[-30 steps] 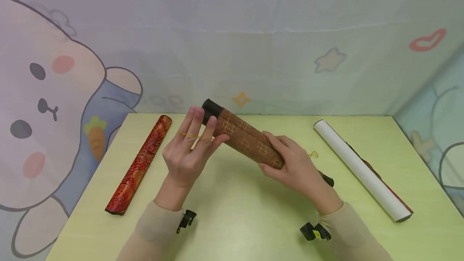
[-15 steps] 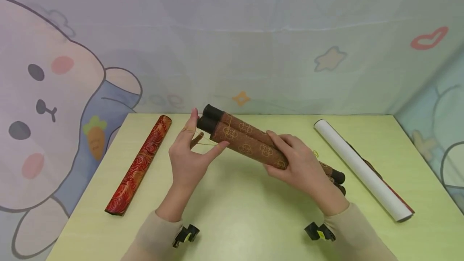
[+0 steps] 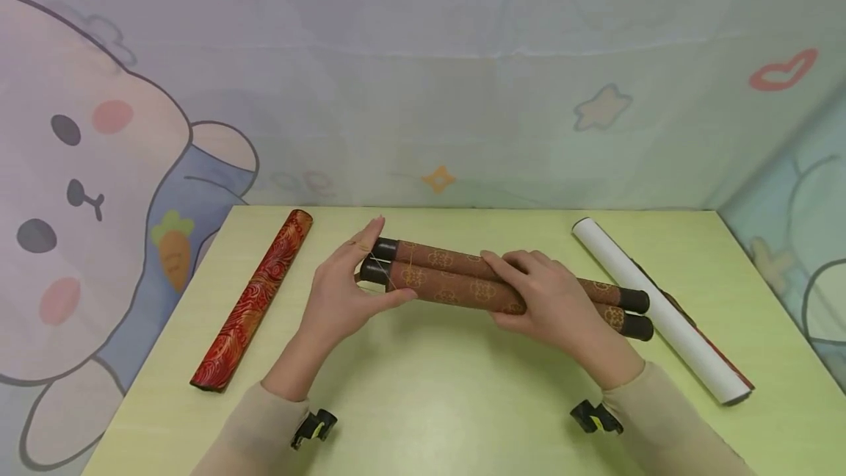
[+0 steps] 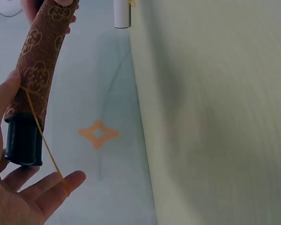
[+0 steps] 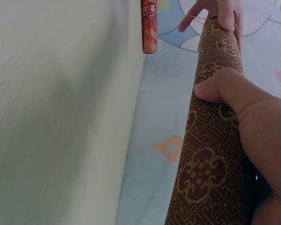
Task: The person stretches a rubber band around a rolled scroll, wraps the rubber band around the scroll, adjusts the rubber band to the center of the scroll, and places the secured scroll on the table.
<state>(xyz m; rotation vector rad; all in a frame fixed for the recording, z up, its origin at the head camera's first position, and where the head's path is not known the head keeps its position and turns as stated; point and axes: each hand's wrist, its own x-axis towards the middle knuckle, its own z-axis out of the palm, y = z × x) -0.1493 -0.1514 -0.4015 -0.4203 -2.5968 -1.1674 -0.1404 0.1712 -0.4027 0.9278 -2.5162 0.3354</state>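
A brown scroll with gold flower patterns and black roller ends lies across both hands above the table, its two rolls side by side. My right hand grips it right of its middle, thumb along the near roll. At the left end, my left hand has its thumb against the brocade and its other fingers behind the black knobs. A thin yellow cord runs taut in the left wrist view from the scroll to a left fingertip. The scroll's far side is partly hidden.
A red and gold patterned roll lies at the left of the pale yellow table. On the right is a white roll with a dark and red edge, behind the brown scroll's right end. A printed cloth hangs behind.
The scroll has come down and turned from steeply slanted to nearly level, both rolls now showing. The left fingers have moved from spread, with the cord across them, to around its left end.
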